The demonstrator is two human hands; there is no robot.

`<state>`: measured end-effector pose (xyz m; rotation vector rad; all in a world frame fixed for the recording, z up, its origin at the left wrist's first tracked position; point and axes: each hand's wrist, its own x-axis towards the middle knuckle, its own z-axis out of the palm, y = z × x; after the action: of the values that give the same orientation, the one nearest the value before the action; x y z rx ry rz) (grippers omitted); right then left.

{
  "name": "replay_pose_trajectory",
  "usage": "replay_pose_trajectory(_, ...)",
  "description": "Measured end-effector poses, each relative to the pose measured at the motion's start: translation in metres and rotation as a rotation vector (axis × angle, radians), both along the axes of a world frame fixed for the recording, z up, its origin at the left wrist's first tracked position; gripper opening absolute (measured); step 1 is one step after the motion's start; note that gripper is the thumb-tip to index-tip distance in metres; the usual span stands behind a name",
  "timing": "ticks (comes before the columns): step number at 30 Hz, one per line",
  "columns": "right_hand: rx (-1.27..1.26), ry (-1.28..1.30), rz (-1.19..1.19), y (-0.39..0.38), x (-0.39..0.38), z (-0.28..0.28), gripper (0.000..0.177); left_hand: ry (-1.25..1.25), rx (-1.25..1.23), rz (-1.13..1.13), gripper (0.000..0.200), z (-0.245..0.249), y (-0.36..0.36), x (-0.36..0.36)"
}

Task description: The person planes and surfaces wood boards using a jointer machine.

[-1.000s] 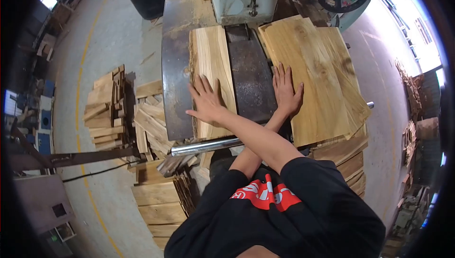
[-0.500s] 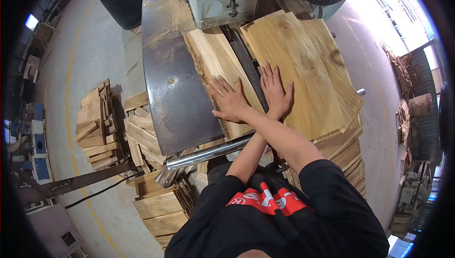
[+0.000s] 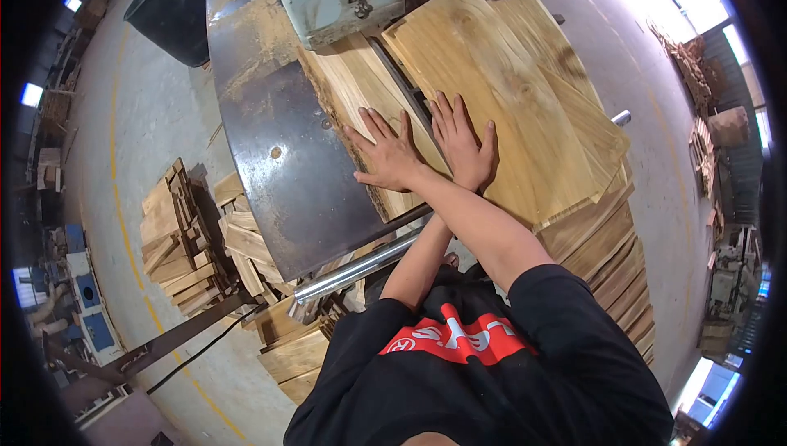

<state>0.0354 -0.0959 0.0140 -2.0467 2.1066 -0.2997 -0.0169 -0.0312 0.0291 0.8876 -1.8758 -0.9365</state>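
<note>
Two hands (image 3: 389, 159) (image 3: 466, 155) flat — rough-edged plank (image 3: 357, 77) | broad, wavy-grained boards (image 3: 516, 118)

Black T-shirt (image 3: 574, 356), short sleeves (image 3: 551, 290); red chest band (image 3: 471, 357), white lettering (image 3: 450, 334); hands (image 3: 393, 159) bare.

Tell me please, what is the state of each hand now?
Left hand: open, palm down on the wide board, gripping nothing.
Right hand: open, palm down on the rough-edged plank, gripping nothing.

Dark bin (image 3: 170, 18) at upper left, yellow line (image 3: 113, 151) on grey floor (image 3: 168, 110)
</note>
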Motion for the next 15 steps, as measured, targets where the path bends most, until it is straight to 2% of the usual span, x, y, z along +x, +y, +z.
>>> replay_pose_trajectory(11, -0.051, -0.122, 0.004, -0.024, -0.016, 0.000, 0.104, -0.033, 0.022, 0.005, 0.085, 0.001, -0.001, -0.004)
replay_pose_trajectory(15, -0.076, -0.106, 0.017, -0.057, -0.025, -0.005, 0.104, -0.076, 0.041, -0.027, 0.088, 0.011, -0.002, -0.001)
